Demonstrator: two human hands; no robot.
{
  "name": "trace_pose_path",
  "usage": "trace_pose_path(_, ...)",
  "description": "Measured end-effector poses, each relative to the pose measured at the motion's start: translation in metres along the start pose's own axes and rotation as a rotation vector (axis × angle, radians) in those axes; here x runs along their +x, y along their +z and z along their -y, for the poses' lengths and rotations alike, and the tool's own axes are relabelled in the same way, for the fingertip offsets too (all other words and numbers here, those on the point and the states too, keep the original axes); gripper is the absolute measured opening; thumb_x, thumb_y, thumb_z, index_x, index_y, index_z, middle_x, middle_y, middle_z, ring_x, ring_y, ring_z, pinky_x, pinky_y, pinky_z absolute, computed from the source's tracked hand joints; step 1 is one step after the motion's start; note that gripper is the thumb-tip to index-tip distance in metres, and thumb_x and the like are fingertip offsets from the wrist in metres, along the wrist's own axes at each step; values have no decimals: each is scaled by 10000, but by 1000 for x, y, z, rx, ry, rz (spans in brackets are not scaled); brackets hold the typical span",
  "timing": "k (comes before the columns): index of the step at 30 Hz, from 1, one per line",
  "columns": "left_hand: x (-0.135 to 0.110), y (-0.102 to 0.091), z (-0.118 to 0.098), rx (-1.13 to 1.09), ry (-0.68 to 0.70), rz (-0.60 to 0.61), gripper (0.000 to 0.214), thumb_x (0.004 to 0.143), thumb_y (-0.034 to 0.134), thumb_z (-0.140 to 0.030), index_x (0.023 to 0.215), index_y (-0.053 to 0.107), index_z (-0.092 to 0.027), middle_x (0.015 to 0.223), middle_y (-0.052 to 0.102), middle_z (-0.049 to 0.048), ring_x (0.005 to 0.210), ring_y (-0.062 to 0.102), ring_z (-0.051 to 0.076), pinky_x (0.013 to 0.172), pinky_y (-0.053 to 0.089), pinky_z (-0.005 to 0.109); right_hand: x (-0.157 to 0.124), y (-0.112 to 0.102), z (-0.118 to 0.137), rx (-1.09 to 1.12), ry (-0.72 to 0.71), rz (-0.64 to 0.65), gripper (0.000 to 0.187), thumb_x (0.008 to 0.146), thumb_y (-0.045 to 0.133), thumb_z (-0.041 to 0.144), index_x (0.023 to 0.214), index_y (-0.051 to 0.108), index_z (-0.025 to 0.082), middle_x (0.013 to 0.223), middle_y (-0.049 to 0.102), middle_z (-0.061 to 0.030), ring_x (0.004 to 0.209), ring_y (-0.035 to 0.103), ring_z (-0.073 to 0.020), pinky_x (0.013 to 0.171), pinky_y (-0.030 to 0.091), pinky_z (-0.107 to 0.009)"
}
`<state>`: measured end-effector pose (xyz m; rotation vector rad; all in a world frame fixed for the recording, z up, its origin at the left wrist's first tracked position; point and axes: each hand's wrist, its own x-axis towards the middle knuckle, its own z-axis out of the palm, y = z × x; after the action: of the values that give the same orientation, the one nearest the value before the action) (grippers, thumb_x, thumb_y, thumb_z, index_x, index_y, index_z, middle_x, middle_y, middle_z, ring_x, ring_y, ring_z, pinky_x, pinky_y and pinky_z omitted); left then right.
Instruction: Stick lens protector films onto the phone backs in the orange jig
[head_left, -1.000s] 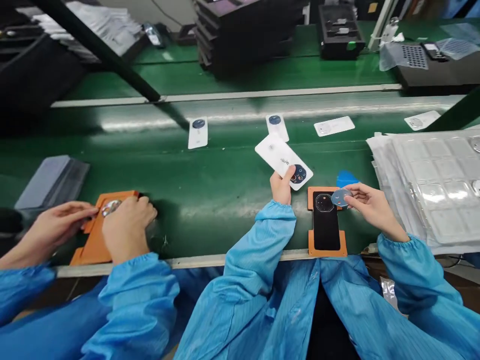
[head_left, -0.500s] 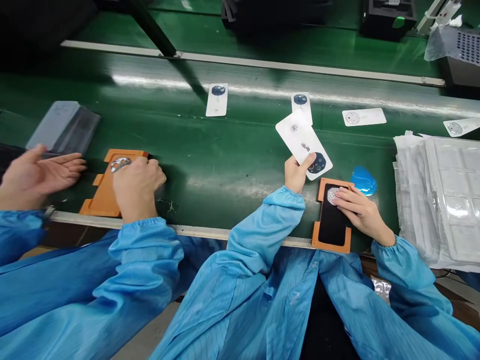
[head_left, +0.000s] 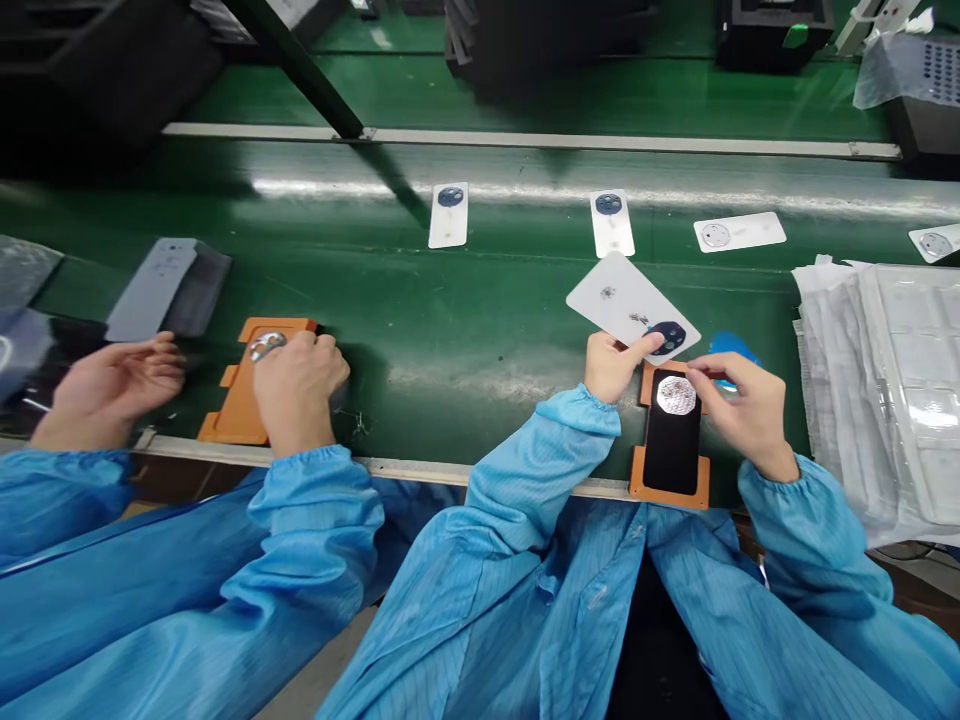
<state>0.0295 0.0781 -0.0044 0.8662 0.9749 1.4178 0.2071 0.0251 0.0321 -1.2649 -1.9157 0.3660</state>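
My left hand [head_left: 609, 368] pinches a white phone back panel [head_left: 611, 295] by its corner with the dark camera ring, tilted above the green surface. Just right of it, an orange fixture [head_left: 670, 495] lies at the front edge and holds a black phone-shaped panel [head_left: 670, 450]. A round silver camera piece [head_left: 676, 395] shows at that panel's upper end. Over the fixture's upper right corner is my right hand [head_left: 750, 405], thumb and forefinger pressed together; whatever is between them is too small to make out. Behind its fingers sits a shiny blue piece [head_left: 731, 350], partly hidden.
Several white panels lie along the back, one [head_left: 448, 215] left of centre. Stacked clear trays [head_left: 911, 400] stand at right. To my left, a co-worker's hands [head_left: 296, 390] are at another orange fixture [head_left: 232, 400], beside a grey stack [head_left: 161, 290]. A dark post [head_left: 300, 70] rises behind.
My right hand has lifted off the black panel and closed into a pinch at the fixture's upper right, uncovering the silver piece. The white panel in my left hand has tilted and come nearer the fixture.
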Motion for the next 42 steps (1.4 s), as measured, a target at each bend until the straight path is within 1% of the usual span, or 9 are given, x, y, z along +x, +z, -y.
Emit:
trace_pose_path(3,-7,5,3,49,-5,63,490,624,939,-567,819,800,-139,876,803,82,841,758,227,812,620,335,19,16,8,21,105,-114,134,969,658,323,894,698,219,873,722,-39,776,701,-185,699,626,-325)
trace_pose_path(8,-12,7,8,48,68,114,607,814,729,-728,1031,799,-166,1071,798,111,974,764,253,827,635,352,27,32,3,24,135,-196,121,956,661,318,887,694,225,913,709,-50,860,692,-197,751,633,-343)
trace_pose_path(12,-16,9,10,79,113,130,608,876,659,-729,1099,793,-179,1167,784,117,1121,739,282,949,618,387,25,33,-1,47,167,-241,131,951,670,311,856,696,225,881,707,-41,825,688,-189,732,628,-334)
trace_pose_path(20,-21,6,22,197,191,106,549,946,619,-659,1100,807,-167,1072,804,102,992,765,243,943,612,365,24,34,-2,63,187,-257,133,936,629,259,827,692,216,873,722,-45,819,694,-180,708,619,-310)
trace_pose_path(30,-30,6,15,357,204,179,550,952,606,-650,1263,771,-228,1251,765,88,1233,701,293,1117,546,423,26,34,-5,1,228,-266,137,915,564,245,792,622,239,828,693,-41,790,675,-187,718,597,-329)
trace_pose_path(34,-28,8,20,373,148,188,488,912,689,-610,1183,801,-219,1156,794,81,1179,724,299,1097,562,410,31,38,-11,-39,226,-260,143,841,543,198,706,554,242,746,643,-14,717,620,-169,683,541,-314)
trace_pose_path(36,-21,8,24,323,65,136,475,864,748,-608,1108,811,-206,1105,804,84,1110,748,295,1055,589,410,33,35,-19,-51,253,-252,138,786,548,184,662,528,239,708,620,-4,672,585,-164,650,501,-310)
trace_pose_path(40,-4,-5,17,22,-140,-63,609,819,799,-601,1238,714,-167,1199,774,119,987,779,252,919,650,404,28,5,-53,-144,520,-233,132,715,616,199,600,558,228,642,615,-4,615,571,-178,626,448,-325)
trace_pose_path(42,0,-17,6,-66,-184,-104,663,804,826,-568,1311,659,-175,1242,757,135,967,782,230,885,657,381,19,-16,-76,-237,675,-135,156,696,669,216,567,583,229,570,591,-8,578,552,-192,612,421,-334)
